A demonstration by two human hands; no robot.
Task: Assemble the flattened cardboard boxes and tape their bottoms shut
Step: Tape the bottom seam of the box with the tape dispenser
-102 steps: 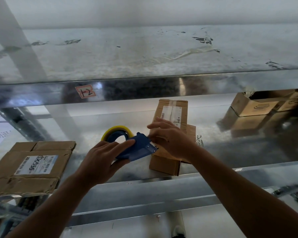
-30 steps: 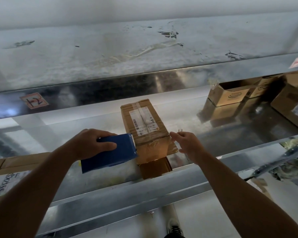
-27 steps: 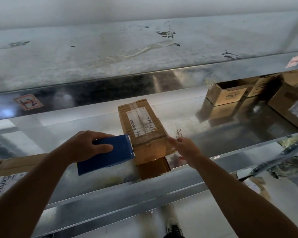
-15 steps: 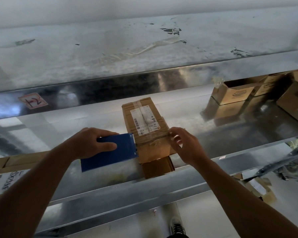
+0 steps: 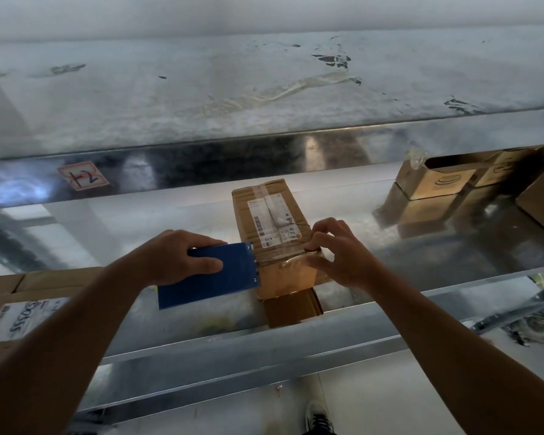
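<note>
On the metal shelf [image 5: 421, 246], the cardboard box [image 5: 274, 221] sits at the front edge between your hands. Your left hand [image 5: 176, 255] grips the blue tape dispenser [image 5: 214, 277] against the box's left side. Your right hand [image 5: 336, 255], clear of the box a second ago, now pinches the tape strip [image 5: 280, 266] at the right edge (it spans the box), so tearing off likely follows.

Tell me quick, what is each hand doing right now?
Left hand: closed, gripping the flat blue plastic tape dispenser.
Right hand: closed, pinching the clear tape strip against the brown cardboard box.
</note>
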